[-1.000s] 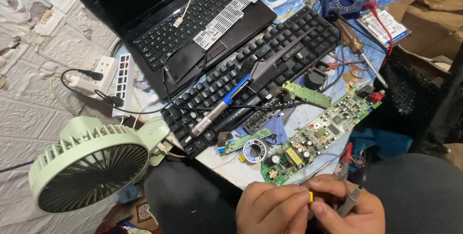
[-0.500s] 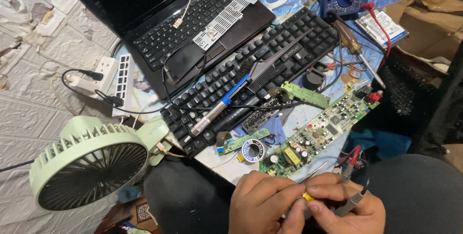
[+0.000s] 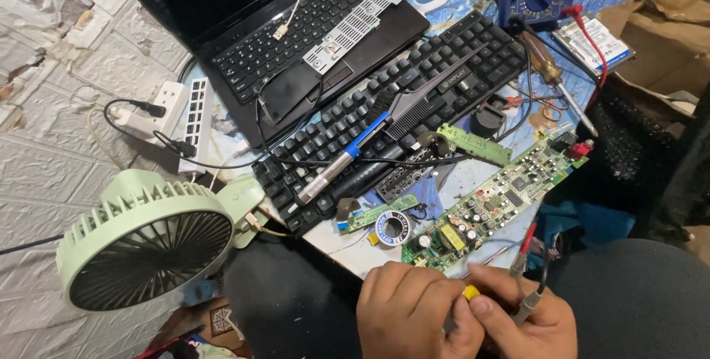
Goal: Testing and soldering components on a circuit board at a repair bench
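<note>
light: dim, even | shadows: soft | focus: sharp | edges: slightly warped

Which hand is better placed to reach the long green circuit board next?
Right, probably. The right hand sits just below the long green circuit board's near end, though it holds a grey probe. The left hand pinches a small yellow part.
</note>
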